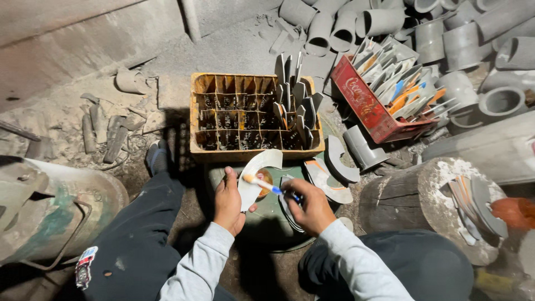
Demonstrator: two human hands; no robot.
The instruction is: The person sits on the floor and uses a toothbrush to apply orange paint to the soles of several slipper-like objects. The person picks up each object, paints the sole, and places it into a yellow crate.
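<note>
My left hand [228, 202] holds a curved grey piece of cut plastic pipe [257, 171] upright over a round green lid [267, 223]. In my right hand [313, 209] is a small brush with a blue handle [270, 187]. Its pale tip touches the inner face of the curved piece, where an orange smear shows. Two more curved grey pieces [330, 177] lie just to the right on the lid's edge. Both hands are in front of a yellow divided crate [251, 114].
The yellow crate holds several upright grey pieces on its right side. A red crate [370, 106] with more pieces stands at the right. Grey pipe sections [390, 28] pile at the back. A log stump [423, 200] carries stacked pieces. A rusty green drum [50, 206] lies left.
</note>
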